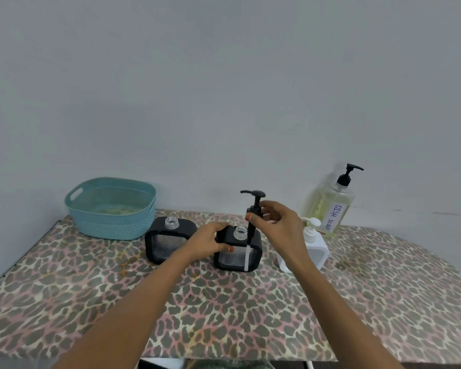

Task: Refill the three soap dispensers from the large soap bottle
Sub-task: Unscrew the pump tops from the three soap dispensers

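Observation:
Two black square dispensers stand mid-table with open clear necks: the left dispenser (pixel 168 239) stands alone, and the middle dispenser (pixel 238 251) is gripped on its left side by my left hand (pixel 210 242). My right hand (pixel 277 222) holds a black pump head (pixel 254 206) lifted just right of that neck, its white tube hanging in front of the dispenser. A white dispenser (pixel 313 249) with its pump on stands behind my right wrist. The large bottle (pixel 330 206) of yellowish liquid, labelled DISH SOAP, stands at the back right against the wall.
A teal plastic basket (pixel 111 209) sits at the back left of the leopard-print table (pixel 224 315). A grey wall rises directly behind the table. The table's near edge runs along the bottom of the view.

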